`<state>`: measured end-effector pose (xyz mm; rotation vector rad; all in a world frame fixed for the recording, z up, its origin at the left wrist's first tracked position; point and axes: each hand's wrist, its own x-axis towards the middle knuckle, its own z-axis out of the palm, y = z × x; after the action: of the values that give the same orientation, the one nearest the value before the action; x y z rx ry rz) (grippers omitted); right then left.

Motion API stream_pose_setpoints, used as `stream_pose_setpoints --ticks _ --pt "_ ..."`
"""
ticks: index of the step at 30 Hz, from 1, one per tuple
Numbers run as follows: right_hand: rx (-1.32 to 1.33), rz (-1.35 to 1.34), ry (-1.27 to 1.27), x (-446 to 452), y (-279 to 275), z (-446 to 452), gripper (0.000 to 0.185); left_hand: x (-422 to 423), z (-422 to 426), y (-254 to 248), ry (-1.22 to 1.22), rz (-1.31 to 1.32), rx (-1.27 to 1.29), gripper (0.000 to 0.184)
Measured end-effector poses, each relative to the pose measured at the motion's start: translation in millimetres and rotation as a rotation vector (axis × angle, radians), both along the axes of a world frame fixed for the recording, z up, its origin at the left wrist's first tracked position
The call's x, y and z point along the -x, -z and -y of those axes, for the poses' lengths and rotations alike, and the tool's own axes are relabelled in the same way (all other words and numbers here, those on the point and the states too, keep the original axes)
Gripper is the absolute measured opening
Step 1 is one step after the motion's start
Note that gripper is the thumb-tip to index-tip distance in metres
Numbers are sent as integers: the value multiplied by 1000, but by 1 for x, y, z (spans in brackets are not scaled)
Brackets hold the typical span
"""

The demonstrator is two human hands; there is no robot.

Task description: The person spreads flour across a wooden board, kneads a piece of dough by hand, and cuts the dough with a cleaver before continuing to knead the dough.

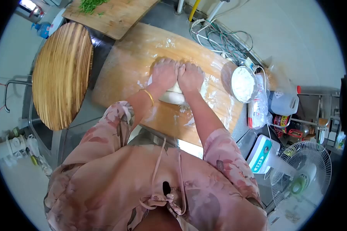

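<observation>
A pale lump of dough [172, 97] lies on a floured wooden board [129, 57] in front of me. My left hand [165, 74], with a gold bangle on its wrist, presses on the dough with its fingers curled over the far side. Right beside it, thumbs nearly touching, my right hand [191, 78] bears down on the same lump, fingers bent too. Both hands are dusted with flour and hide the dough's far part. Loose flour is scattered over the board around them.
A bowl of white flour [243, 84] stands at the board's right edge. Left is a round wooden board [62, 76]; chopped greens [91, 5] lie on another board [115, 17]. Coiled cables [223, 38], a plastic jug [283, 102], a scale [261, 154] and a fan [300, 173] are on the right.
</observation>
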<state>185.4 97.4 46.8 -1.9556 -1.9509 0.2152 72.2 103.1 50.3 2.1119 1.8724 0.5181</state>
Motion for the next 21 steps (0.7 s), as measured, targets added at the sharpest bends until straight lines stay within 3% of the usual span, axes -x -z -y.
stream_pose_setpoints --ticks 2,4,6,9,12,15,18,21 --pt "48 -82 -25 -3 -14 16 31 0 16 -17 -75 65 67 27" --pt "186 -213 -90 -14 -64 51 31 -5 44 -48 -66 46 100 28" --pt "9 -163 -88 -14 -59 89 31 -14 87 -73 24 -59 86 30" --pt "-224 -113 -202 -26 -25 131 31 -10 132 -32 148 0 -273 29" --pt "-329 -69 -253 -34 -8 111 32 -9 116 -14 215 -35 -335 32" --pt "-238 -68 -224 -36 3 61 32 -15 60 -7 158 5 -45 39" --pt "-114 -50 -180 -37 7 18 29 -18 17 -8 129 -74 87 38" --pt "-80 -33 -107 -35 12 -11 29 -21 -9 13 78 -82 -122 36"
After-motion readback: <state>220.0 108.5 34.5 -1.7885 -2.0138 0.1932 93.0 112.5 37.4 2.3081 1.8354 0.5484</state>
